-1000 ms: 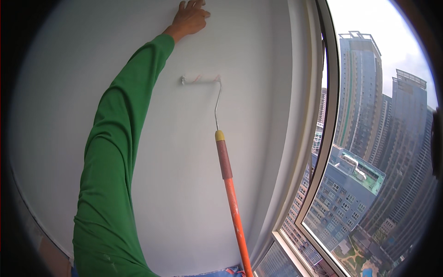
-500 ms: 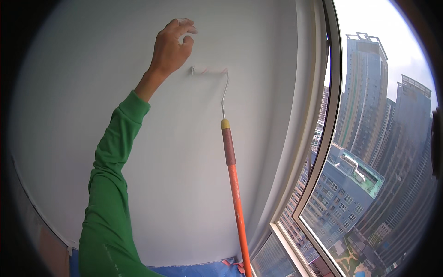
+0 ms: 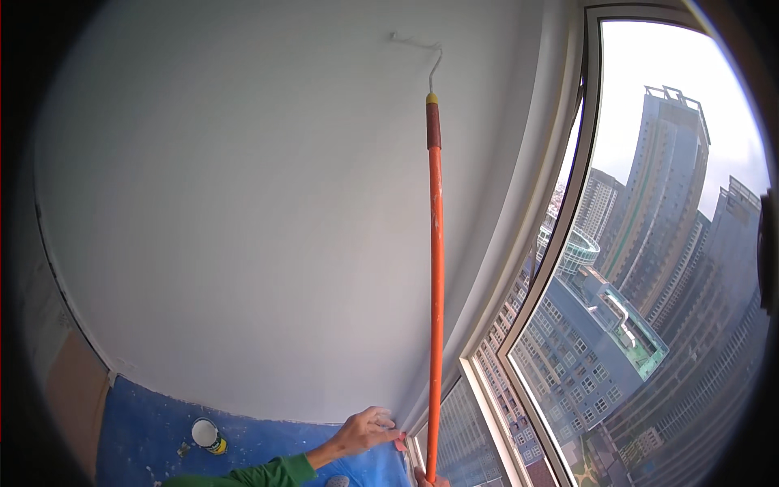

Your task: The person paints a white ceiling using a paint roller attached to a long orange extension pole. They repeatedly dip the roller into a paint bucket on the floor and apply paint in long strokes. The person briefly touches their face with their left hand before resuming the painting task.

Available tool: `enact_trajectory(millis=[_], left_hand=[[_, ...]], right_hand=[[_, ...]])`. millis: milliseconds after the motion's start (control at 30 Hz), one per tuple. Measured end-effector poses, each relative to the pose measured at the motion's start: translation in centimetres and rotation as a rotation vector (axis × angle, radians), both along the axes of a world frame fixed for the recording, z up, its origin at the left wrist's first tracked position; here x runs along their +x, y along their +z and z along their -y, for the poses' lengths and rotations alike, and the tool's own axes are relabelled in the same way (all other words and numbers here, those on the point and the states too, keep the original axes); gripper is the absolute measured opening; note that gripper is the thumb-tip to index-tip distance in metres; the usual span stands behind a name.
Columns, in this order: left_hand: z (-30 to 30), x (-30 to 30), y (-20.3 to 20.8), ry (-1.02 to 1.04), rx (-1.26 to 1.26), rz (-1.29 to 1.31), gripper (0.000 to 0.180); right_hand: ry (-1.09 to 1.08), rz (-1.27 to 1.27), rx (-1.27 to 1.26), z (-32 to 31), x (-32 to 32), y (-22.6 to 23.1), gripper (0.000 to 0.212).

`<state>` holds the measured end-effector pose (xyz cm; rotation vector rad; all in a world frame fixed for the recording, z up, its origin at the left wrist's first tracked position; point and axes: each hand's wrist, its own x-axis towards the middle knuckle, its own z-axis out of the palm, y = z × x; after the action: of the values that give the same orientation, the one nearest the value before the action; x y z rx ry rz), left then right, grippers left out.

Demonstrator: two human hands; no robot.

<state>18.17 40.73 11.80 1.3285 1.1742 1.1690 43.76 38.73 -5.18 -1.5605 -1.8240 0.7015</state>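
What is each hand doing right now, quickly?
Left hand: open, loosely curled, holding nothing that shows.
Right hand: closed around the orange pole, partly out of view.

Tall towers (image 3: 667,162) under pale sky (image 3: 629,61) beyond the framed window (image 3: 591,81)

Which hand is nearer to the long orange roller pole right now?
Right. The right hand grips the long orange roller pole at the picture's lower edge; the left hand is apart from it, off to its left, fingers loosely bent.
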Motion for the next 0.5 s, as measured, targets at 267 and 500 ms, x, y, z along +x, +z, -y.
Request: enact_trajectory(millis=[267, 500], left_hand=[[0.0, 10.5, 11.7, 0.092, 0.153, 0.433, 0.033], [4.6, 11.6, 8.0, 0.228, 0.12, 0.332, 0.035]], right_hand=[[-0.069, -0.285, -0.153, 4.3, -0.4, 13.3, 0.048], [0.144, 0.345, -0.036, 16.8, 7.7, 2.0, 0.029]])
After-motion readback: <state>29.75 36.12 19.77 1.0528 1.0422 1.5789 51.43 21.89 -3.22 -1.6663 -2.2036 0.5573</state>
